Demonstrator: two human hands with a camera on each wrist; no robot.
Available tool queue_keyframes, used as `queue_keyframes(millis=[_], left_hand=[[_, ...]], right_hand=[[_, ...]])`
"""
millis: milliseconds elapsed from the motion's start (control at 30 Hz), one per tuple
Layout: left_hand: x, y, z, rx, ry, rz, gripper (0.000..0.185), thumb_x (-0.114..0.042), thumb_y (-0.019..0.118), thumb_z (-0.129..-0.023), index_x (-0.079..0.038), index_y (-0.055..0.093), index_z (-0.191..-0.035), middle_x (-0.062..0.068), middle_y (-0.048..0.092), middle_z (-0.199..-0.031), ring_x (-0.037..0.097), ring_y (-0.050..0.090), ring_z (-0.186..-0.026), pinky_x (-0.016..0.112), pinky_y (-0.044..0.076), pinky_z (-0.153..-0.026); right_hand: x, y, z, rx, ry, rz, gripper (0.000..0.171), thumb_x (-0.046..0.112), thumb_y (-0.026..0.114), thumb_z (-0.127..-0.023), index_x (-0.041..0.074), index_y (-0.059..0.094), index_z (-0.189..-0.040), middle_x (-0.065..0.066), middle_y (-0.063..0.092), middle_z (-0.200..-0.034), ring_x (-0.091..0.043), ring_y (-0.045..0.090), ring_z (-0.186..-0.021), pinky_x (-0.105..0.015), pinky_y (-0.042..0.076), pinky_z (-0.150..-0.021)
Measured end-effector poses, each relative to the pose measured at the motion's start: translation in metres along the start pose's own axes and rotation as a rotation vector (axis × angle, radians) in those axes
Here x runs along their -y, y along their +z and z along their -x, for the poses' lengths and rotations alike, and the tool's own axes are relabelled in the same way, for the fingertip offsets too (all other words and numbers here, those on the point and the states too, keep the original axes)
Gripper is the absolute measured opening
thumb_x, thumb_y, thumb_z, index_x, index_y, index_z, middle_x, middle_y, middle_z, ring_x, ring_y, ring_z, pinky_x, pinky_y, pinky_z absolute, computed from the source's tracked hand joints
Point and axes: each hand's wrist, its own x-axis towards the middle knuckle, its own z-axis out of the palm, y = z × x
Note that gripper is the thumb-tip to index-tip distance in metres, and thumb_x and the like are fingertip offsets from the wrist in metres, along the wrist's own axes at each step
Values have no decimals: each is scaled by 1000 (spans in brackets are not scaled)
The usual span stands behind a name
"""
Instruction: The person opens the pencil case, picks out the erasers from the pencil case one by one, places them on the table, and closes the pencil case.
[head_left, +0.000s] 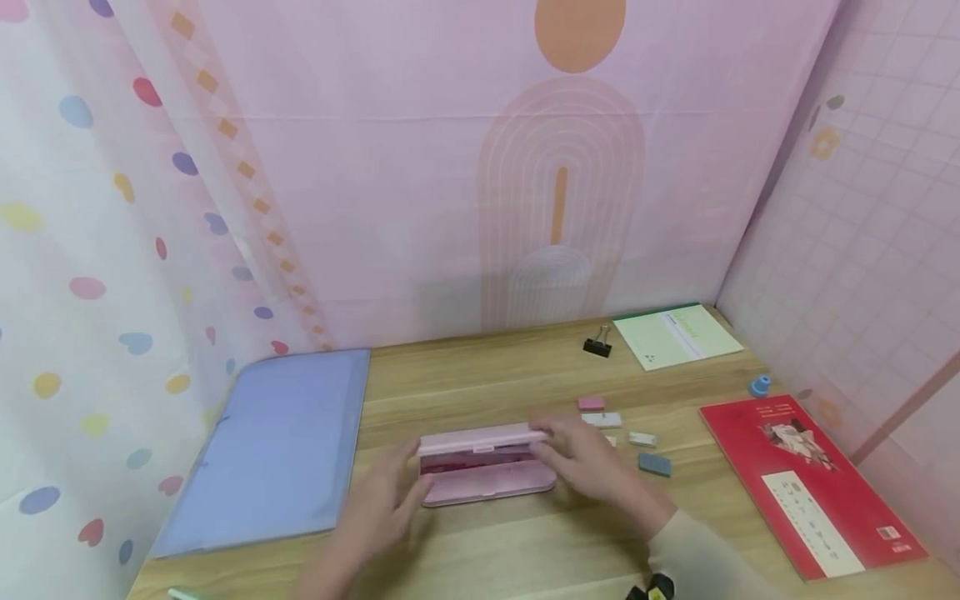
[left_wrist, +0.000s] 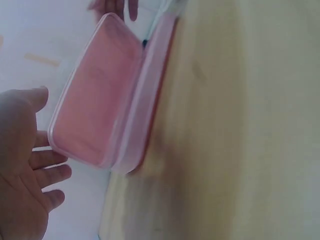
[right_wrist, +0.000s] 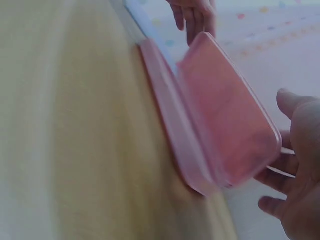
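Observation:
A pink pencil case point(head_left: 489, 483) lies on the wooden table between both hands. Its lid point(left_wrist: 95, 95) is raised at a slant, and in the head view reddish contents show dimly through the gap. My left hand point(head_left: 384, 500) is at the left end, thumb toward the front and fingers by the lid's edge. At the right end is my right hand point(head_left: 583, 457), its fingers at the lid's corner. In the right wrist view, loosely spread fingers point(right_wrist: 282, 172) reach behind the lid point(right_wrist: 227, 115), with the thumb apart from it.
Right of the case lie small blocks like erasers: pink point(head_left: 591, 403), white point(head_left: 602, 420) and blue point(head_left: 655, 464). A black binder clip point(head_left: 597, 343), a green-edged notepad point(head_left: 675, 337), a small blue item point(head_left: 760, 385) and a red notebook point(head_left: 787, 450) sit beyond. A blue folder point(head_left: 277, 450) lies left.

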Motion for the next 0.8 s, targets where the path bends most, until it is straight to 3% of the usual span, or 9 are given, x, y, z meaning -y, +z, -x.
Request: queue_keyframes(millis=[133, 300, 467, 800], left_hand=[[-9, 15, 6, 55, 62, -148, 67, -45, 59, -93, -3, 43, -143, 15, 41, -147, 34, 37, -136, 54, 30, -110], [-19, 38, 10, 151, 104, -255, 78, -56, 53, -92, -6, 36, -148, 11, 32, -153, 30, 23, -143, 58, 24, -112], [-26, 48, 15, 172, 119, -275, 84, -61, 52, -90, -4, 34, -149, 13, 27, -156, 33, 20, -144, 61, 23, -111], [-35, 46, 24, 245, 45, -254, 97, -68, 52, -85, -2, 26, -151, 14, 18, -158, 33, 12, -145, 61, 22, -111]], right_hand=[[-2, 19, 2, -4, -22, 128, 56, 54, 43, -98, 14, 57, -134, -10, 51, -140, -32, 42, -132, -53, 32, -110], [-3, 40, 2, 44, -26, 287, 65, 55, 36, -99, 11, 41, -146, -14, 32, -153, -36, 24, -142, -60, 17, -113], [-2, 51, 3, 72, -19, 340, 69, 56, 37, -98, 10, 33, -150, -14, 22, -157, -35, 15, -144, -67, 15, -110], [3, 56, 3, 117, 2, 382, 71, 55, 39, -98, 11, 26, -153, -12, 14, -159, -33, 7, -146, -67, 15, -110]])
